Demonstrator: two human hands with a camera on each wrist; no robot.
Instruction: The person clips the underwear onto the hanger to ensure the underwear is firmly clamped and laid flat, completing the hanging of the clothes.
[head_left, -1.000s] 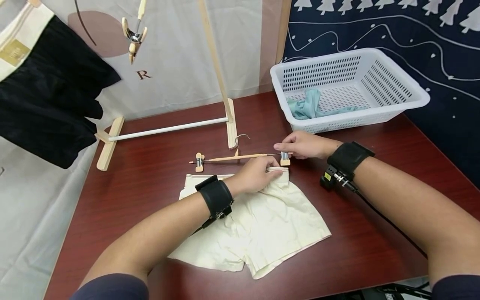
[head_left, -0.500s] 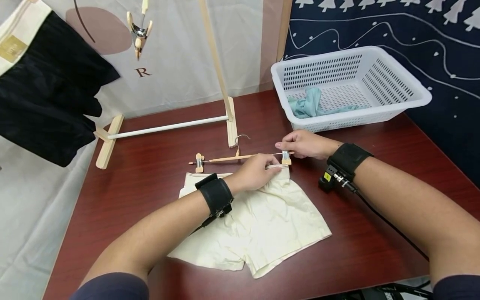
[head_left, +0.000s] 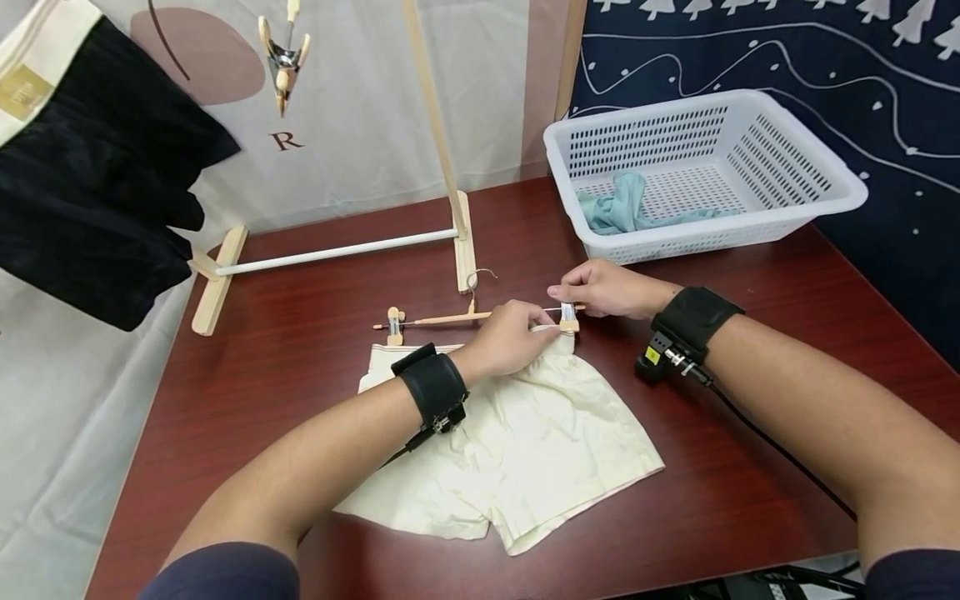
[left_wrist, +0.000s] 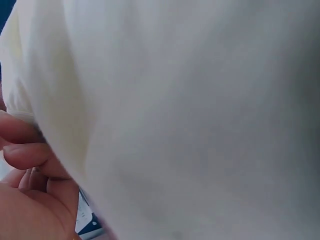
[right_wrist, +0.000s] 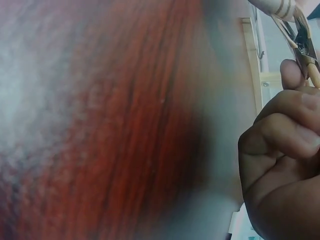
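Cream shorts (head_left: 517, 442) lie flat on the dark red table (head_left: 300, 367), waistband toward a wooden clip hanger (head_left: 450, 317) lying just beyond them. My left hand (head_left: 517, 337) pinches the waistband's right corner and lifts it to the hanger's right clip (head_left: 568, 317). My right hand (head_left: 603, 290) pinches that clip between thumb and fingers. In the left wrist view the cream fabric (left_wrist: 190, 115) fills the frame beside my curled fingers (left_wrist: 27, 155). The right wrist view shows my fingers (right_wrist: 280, 135) by the metal clip (right_wrist: 304, 47).
A white plastic basket (head_left: 705, 171) with a teal garment (head_left: 622, 208) sits at the table's back right. A wooden drying rack (head_left: 330, 250) stands at the back, with black cloth (head_left: 90, 192) hanging left and another clip hanger (head_left: 283, 54) above.
My left hand has moved the waistband corner up and slightly right until it meets the hanger's right clip. My right hand has stayed on the clip.
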